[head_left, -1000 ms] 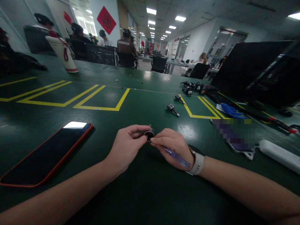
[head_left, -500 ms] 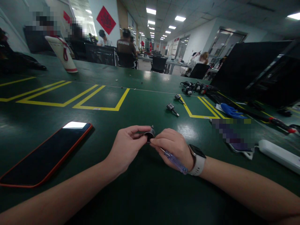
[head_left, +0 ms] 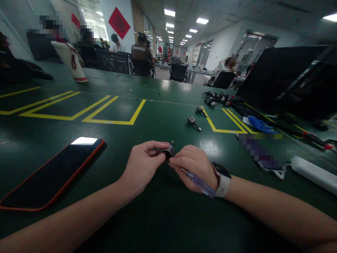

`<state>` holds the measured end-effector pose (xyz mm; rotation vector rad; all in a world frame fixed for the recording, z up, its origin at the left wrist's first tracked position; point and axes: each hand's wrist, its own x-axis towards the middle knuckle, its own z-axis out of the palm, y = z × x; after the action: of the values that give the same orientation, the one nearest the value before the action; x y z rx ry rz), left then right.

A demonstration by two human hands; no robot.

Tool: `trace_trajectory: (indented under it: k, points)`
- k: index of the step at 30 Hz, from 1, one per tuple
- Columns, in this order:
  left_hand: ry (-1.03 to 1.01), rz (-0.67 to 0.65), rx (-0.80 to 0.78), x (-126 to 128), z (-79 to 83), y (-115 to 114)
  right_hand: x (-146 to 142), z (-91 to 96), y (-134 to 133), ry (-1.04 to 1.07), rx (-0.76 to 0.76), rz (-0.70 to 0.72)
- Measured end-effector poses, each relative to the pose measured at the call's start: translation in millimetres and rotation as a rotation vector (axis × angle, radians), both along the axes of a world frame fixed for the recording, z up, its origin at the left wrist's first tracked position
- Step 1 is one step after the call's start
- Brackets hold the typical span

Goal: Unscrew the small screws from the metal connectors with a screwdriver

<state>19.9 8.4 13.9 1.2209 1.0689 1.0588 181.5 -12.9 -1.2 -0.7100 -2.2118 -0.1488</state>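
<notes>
My left hand (head_left: 142,163) pinches a small dark metal cup-shaped part (head_left: 169,151) between thumb and fingers, its hollow side towards me and a thin stub on top. Close beside it, my right hand (head_left: 193,167) is closed round a screwdriver (head_left: 201,184) with a clear purple-blue handle. The handle points down towards my wrist. My right fingers hide the screwdriver's tip, so I cannot tell whether it touches the part. Beyond my hands, a metal shaft piece (head_left: 194,123) lies on the green table (head_left: 158,218), with a similar shaft piece (head_left: 201,111) behind it.
On the left lies a phone in an orange case (head_left: 55,172). To the right are another phone (head_left: 263,153), a white power strip (head_left: 313,174) and a blue glove (head_left: 260,124). Several dark metal tools (head_left: 221,98) sit farther back. A white vase-like container (head_left: 70,61) stands at the back left.
The metal part has tilted slightly in my left fingers. The screwdriver's handle has shifted a little towards my right wrist. Both hands stay in nearly the same place.
</notes>
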Motion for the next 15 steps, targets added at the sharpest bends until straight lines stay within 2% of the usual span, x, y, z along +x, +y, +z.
trace_trajectory:
  k: [5,11,15]
  points:
    - [-0.041,-0.019,-0.019,-0.3,-1.3,1.0,2.5,5.3,-1.9,0.089,0.018,0.030]
    - [-0.018,-0.015,-0.069,1.5,-2.0,-1.4,1.2,3.2,3.6,-0.082,-0.076,-0.183]
    - [-0.028,-0.082,-0.106,5.8,-2.4,-4.4,2.9,-1.2,8.1,-0.156,-0.158,-0.188]
